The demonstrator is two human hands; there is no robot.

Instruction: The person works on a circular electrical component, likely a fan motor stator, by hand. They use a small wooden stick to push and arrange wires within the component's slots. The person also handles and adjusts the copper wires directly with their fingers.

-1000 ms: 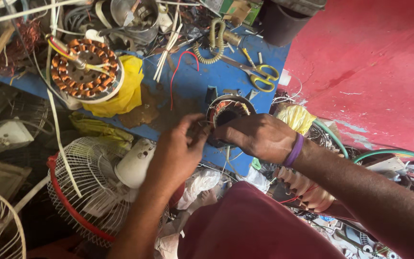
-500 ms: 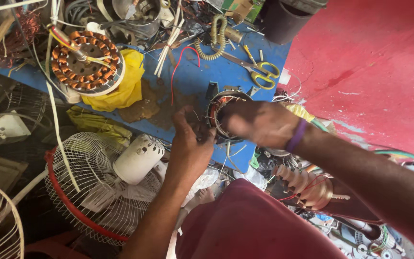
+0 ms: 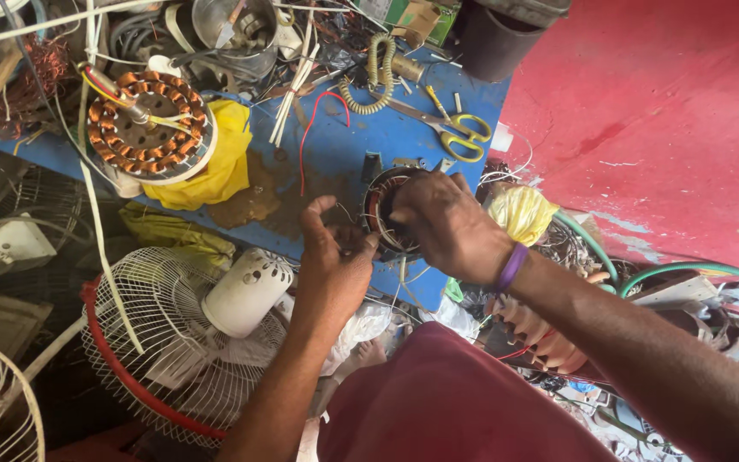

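Your right hand [image 3: 446, 224] lies over the small round motor coil [image 3: 384, 214], fingers wrapped across its top and far rim, gripping it where it sits near the front edge of the blue bench [image 3: 335, 145]. Your left hand [image 3: 333, 257] is just beside the coil on its left, thumb and fingertips pinched together at the coil's near rim; what they pinch is too small to make out.

Compared with half a second ago, your left hand has drawn slightly back and its forefinger now sticks up free, while your right hand has settled lower over the coil, hiding more of it.

On the bench behind, the yellow-handled scissors [image 3: 459, 134] lie well apart to the right, a red wire [image 3: 310, 128] curls between, and the larger copper-wound stator [image 3: 150, 127] rests on a yellow cloth [image 3: 228, 162] to the left. Below the bench edge a white fan [image 3: 190, 334] lies on its side.
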